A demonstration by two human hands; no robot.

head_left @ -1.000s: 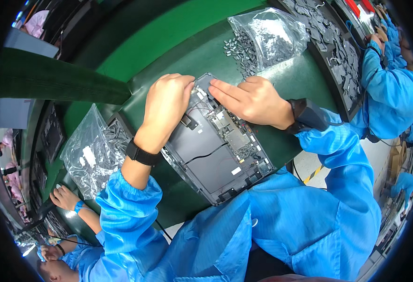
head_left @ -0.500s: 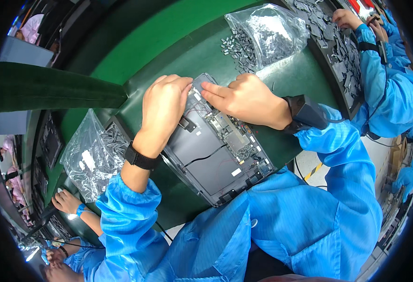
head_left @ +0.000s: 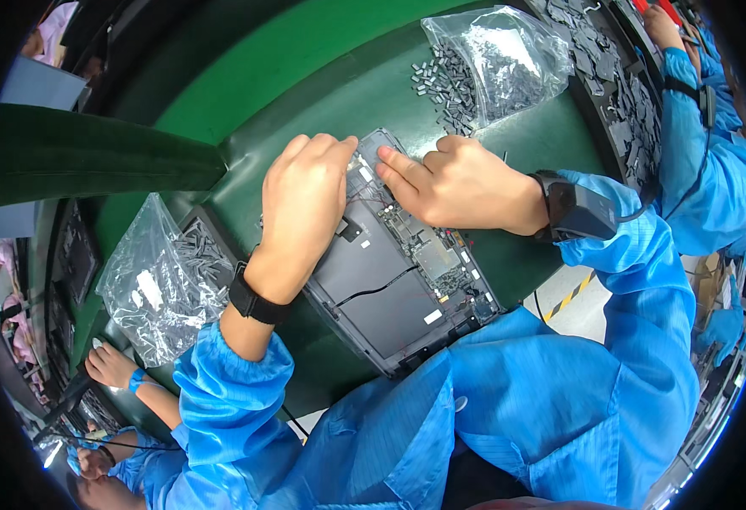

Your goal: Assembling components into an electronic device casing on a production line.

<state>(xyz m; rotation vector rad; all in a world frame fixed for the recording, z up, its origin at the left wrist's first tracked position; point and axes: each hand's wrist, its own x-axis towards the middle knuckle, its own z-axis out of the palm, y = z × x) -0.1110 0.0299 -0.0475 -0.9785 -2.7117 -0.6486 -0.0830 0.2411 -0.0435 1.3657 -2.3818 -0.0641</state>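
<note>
An opened tablet-like device (head_left: 360, 276) lies slantwise on the green table, its inside facing up. A circuit board (head_left: 435, 257) runs along its right side, and a black cable (head_left: 377, 291) crosses the flat grey panel. At the far left edge of the device, my left hand (head_left: 305, 197) is closed with curled fingers; its thumb and grip are mostly hidden. My right hand (head_left: 466, 189) reaches over the far end from the right. Its index and middle fingers are stretched out, tips on the device; the thumb is hidden beneath.
Small black pieces (head_left: 451, 89) spill from a clear plastic bag (head_left: 522, 68) at the far right. Another clear bag (head_left: 156, 293) lies left beside a dark tray of parts (head_left: 199, 246). A long tray of black parts (head_left: 624, 119) stands near a co-worker's sleeve (head_left: 687, 127).
The whole view has shifted slightly, moving the device a little to the right in the picture. My left thumb, partly visible before, is now hidden. My right fingers stay at the device's far end.
</note>
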